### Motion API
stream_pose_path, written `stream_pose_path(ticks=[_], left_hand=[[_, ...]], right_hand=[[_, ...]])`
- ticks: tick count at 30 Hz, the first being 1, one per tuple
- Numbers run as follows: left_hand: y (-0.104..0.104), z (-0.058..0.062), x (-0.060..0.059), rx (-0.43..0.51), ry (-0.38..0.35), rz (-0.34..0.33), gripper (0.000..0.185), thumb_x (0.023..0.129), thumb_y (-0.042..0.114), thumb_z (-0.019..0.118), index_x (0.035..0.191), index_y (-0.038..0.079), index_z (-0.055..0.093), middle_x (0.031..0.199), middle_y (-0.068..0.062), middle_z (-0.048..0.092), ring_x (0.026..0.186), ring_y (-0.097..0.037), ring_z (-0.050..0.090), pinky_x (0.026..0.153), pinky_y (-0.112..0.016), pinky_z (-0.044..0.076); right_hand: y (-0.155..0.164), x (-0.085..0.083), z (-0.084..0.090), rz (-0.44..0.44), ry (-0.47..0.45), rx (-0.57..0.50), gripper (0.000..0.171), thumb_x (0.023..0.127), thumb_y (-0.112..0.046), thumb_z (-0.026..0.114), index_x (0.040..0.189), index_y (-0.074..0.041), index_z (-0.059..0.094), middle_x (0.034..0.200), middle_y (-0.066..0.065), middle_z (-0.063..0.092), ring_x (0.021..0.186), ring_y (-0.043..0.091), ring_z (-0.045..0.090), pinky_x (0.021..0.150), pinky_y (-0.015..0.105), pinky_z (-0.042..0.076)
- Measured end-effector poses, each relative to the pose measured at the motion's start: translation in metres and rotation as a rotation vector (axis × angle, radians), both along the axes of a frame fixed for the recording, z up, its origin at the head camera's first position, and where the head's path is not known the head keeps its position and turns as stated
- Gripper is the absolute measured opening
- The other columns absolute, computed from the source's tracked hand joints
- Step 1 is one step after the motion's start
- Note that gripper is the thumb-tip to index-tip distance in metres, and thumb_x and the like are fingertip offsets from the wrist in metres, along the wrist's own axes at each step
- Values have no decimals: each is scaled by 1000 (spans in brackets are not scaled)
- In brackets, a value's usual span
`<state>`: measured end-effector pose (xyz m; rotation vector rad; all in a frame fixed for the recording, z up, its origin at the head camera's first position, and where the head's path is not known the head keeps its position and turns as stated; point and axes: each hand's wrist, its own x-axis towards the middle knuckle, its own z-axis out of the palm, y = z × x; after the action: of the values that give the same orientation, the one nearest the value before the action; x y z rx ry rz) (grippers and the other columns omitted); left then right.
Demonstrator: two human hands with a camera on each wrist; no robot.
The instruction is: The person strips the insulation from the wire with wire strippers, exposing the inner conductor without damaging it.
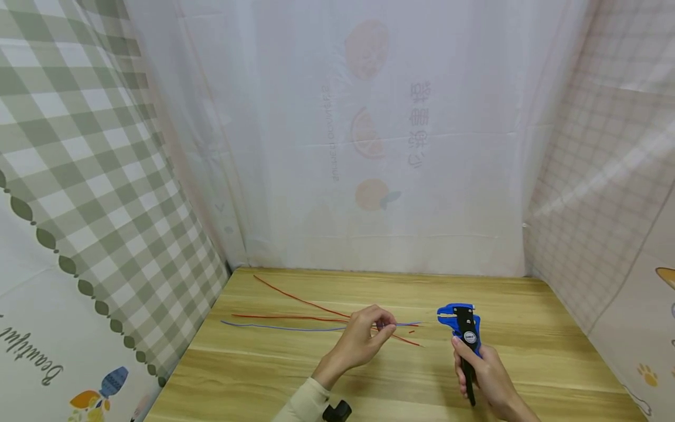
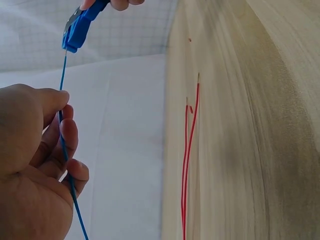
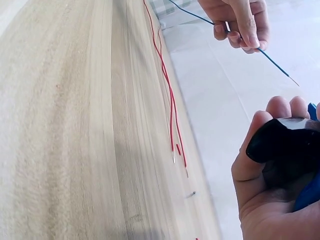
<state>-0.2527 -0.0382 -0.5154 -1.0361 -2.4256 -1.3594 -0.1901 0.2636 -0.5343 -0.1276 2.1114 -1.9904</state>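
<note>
your left hand (image 1: 366, 337) pinches the blue wire (image 1: 295, 329) | your right hand (image 1: 487, 375) grips the wire tool (image 1: 464, 331) | red wires (image 1: 300, 309) lie on the table (image 1: 253, 375)

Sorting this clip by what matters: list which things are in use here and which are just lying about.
In use:
left hand pinching the blue wire
right hand gripping the wire stripper

Lying about:
two red wires on the wooden table
small red offcuts

On the wooden table (image 1: 527, 328): two red wires (image 1: 295, 317), one blue wire (image 1: 285, 328), one blue-and-black wire stripper (image 1: 464, 328), two hands above it
</note>
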Motion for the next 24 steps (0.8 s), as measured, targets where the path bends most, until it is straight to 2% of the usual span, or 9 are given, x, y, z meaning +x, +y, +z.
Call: stream_pose_path(ticks=[8, 14, 21, 24], left_hand=[[1, -7, 2, -24, -8, -25, 9, 111, 9, 72, 111, 3, 79, 105, -9, 80, 92, 1, 63, 84, -20, 60], [1, -13, 3, -39, 19, -42, 9, 111, 9, 72, 111, 3, 79, 103, -8, 80, 91, 3, 65, 83, -18, 60], [3, -20, 3, -83, 10, -47, 7, 109, 7, 74, 108, 3, 80, 102, -7, 81, 91, 5, 62, 85, -29, 66], [5, -23, 2, -98, -9, -47, 5, 107, 6, 75, 107, 4, 80, 101, -8, 81, 90, 5, 63, 85, -29, 66]], right_hand=[[5, -2, -1, -15, 4, 16, 46, 124, -37, 41, 96, -6, 60, 68, 0, 62, 57, 18, 64, 57, 42, 63], [8, -5, -1, -64, -9, 36, 46, 124, -38, 42, 98, -5, 60, 70, 2, 64, 60, 21, 67, 60, 44, 64], [13, -8, -3, -90, 10, 36, 44, 124, -37, 42, 101, -5, 61, 74, 4, 67, 65, 22, 69, 66, 47, 66], [15, -8, -3, -93, 28, 19, 43, 124, -36, 43, 101, -5, 62, 74, 4, 68, 65, 22, 70, 66, 47, 67]])
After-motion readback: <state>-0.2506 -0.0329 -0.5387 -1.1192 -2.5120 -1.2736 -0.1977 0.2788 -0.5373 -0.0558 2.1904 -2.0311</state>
